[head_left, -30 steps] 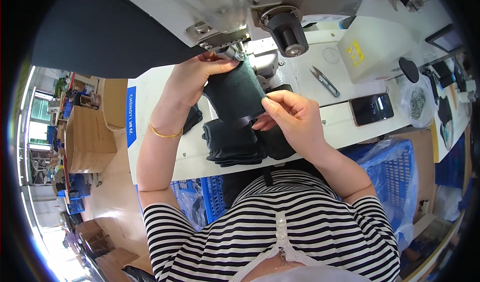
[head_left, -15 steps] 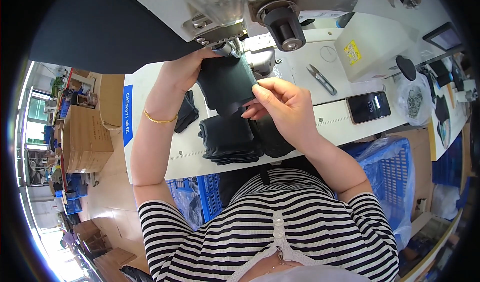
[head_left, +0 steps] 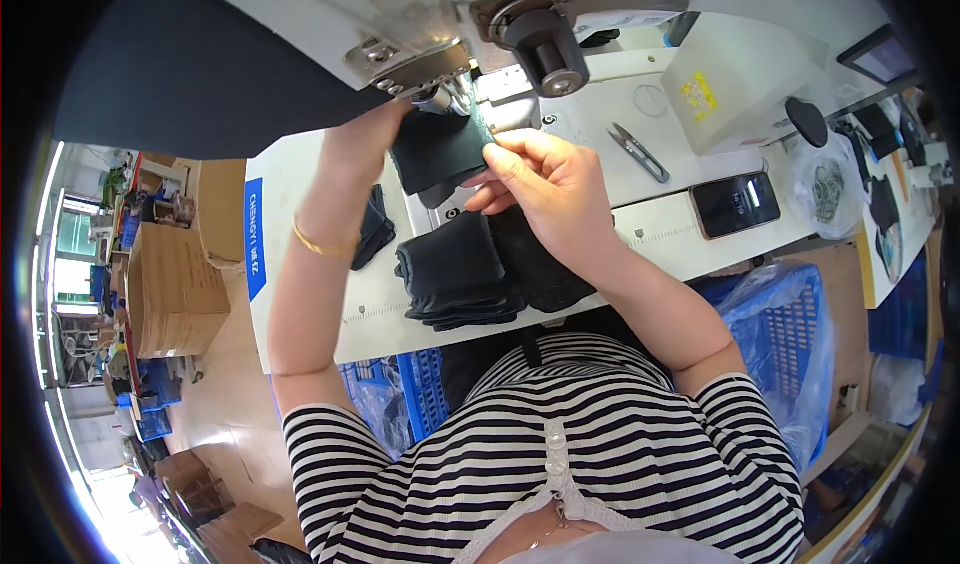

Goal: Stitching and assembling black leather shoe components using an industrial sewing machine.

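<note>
A small dark fabric piece (head_left: 436, 154) lies under the presser foot (head_left: 458, 97) of a sewing machine (head_left: 420, 69). Thumb and fingers of my right hand (head_left: 545, 179) pinch its right edge. My left hand (head_left: 375, 129) reaches to the piece's upper left side by the foot; its fingers are hidden behind the machine head and blurred. Just below the piece, a stack of dark folded fabric pieces (head_left: 452, 264) rests near the table's front edge, with more dark fabric (head_left: 545, 269) to its right. A smaller dark pile (head_left: 375, 229) lies beside my left forearm.
Thread snips (head_left: 640, 154) and a phone (head_left: 735, 205) lie on the white table (head_left: 650, 232) to the right. Beyond them stand a pale box-shaped housing (head_left: 730, 94) and a clear plastic bag (head_left: 828, 194). Blue crates (head_left: 785, 339) sit below the table edge; cardboard boxes (head_left: 175, 289) stand at left.
The fabric piece has moved away from me under the foot, so less of it shows in front. My right hand has followed, up and slightly left.
</note>
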Demonstrator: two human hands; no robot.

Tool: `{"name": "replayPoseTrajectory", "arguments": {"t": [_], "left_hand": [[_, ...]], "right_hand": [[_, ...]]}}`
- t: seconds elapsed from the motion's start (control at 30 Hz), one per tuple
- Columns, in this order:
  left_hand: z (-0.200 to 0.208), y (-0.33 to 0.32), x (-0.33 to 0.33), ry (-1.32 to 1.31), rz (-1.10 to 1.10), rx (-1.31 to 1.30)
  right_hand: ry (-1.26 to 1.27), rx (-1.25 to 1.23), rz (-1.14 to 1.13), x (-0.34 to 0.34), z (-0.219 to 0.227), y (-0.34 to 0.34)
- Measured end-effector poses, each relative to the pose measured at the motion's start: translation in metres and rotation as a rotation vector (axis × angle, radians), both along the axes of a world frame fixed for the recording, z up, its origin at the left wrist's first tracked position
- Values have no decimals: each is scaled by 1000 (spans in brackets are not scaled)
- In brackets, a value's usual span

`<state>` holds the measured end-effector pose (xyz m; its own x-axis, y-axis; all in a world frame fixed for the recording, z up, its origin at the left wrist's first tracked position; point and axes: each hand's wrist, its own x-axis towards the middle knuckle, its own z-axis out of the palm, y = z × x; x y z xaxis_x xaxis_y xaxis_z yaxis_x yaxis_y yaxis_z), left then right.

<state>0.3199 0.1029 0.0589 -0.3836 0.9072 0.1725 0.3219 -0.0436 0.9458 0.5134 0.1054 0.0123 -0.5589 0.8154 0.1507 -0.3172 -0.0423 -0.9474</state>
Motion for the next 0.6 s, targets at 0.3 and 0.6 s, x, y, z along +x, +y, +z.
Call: {"name": "replayPoseTrajectory", "arguments": {"t": [0.3,0.6], "left_hand": [[-27,-51,31,650,-62,466],[-25,-49,43,924,-7,733]], "right_hand": [[-9,194,-142,-3,-15,-6],[-177,425,-176,7,1,2]]}}
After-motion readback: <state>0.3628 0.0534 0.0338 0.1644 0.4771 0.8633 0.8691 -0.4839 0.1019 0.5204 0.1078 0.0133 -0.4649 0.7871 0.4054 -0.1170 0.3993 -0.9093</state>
